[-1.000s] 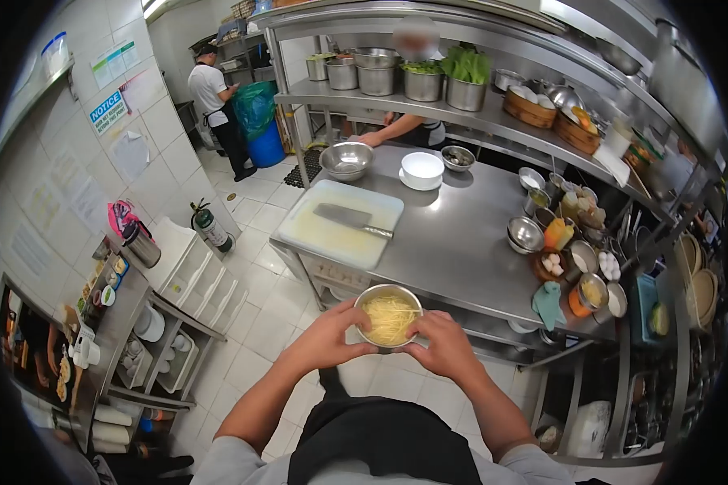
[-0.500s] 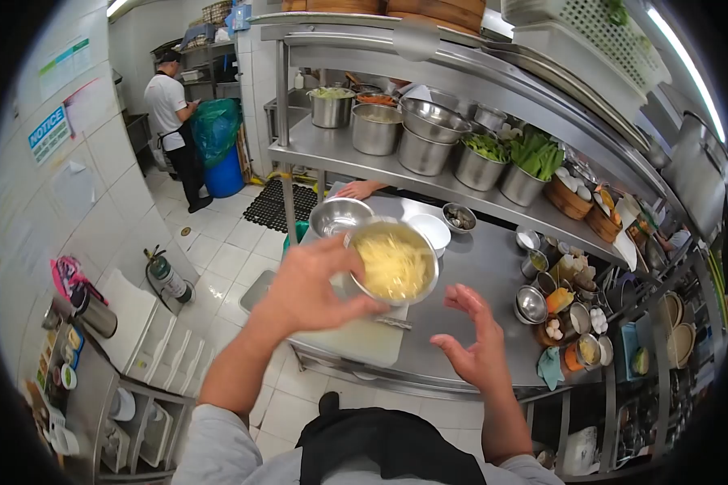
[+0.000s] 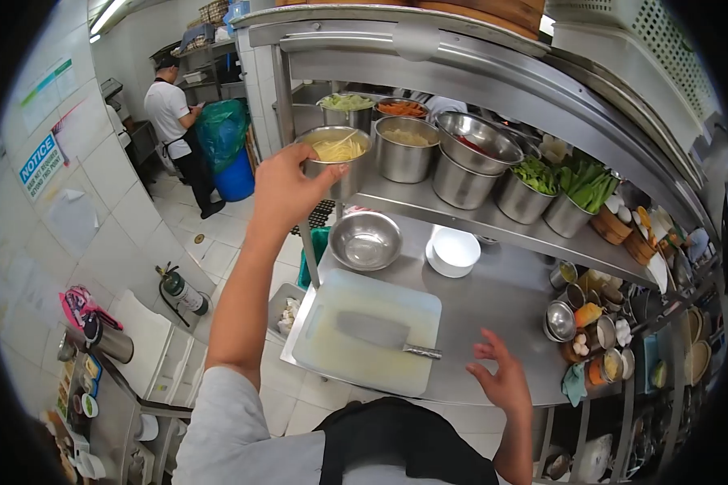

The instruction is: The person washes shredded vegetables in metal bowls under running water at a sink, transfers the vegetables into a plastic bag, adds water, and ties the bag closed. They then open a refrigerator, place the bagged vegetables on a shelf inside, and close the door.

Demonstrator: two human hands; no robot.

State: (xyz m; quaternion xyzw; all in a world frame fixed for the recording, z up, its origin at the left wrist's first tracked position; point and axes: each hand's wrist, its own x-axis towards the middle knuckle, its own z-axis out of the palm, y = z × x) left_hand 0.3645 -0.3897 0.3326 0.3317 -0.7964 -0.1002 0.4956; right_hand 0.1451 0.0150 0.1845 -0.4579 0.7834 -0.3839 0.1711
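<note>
My left hand [image 3: 285, 187] grips the rim of a steel pot [image 3: 349, 179] with thin yellow shreds [image 3: 337, 149] inside. The pot is upright at the left end of the metal shelf [image 3: 429, 212]; whether its base rests there I cannot tell. My right hand [image 3: 503, 377], fingers apart and holding nothing, hovers over the counter's front edge. To its left lies a cleaver [image 3: 372, 328] on a pale cutting board [image 3: 356, 293]. Behind the board are a steel bowl [image 3: 366, 241] and stacked white bowls [image 3: 453, 252].
Pots of noodle-like food [image 3: 408, 153], shredded carrot [image 3: 402, 109] and leafy greens [image 3: 578, 194] line the shelf. Small containers [image 3: 603, 333] crowd the counter's right end. A co-worker [image 3: 170, 121] stands by a blue bin [image 3: 230, 174]. A fire extinguisher [image 3: 182, 289] is near the left wall.
My left hand has carried the pot up and left, from over the counter to the shelf. My right hand has moved lower and right. The hand at the counter's far side is no longer visible.
</note>
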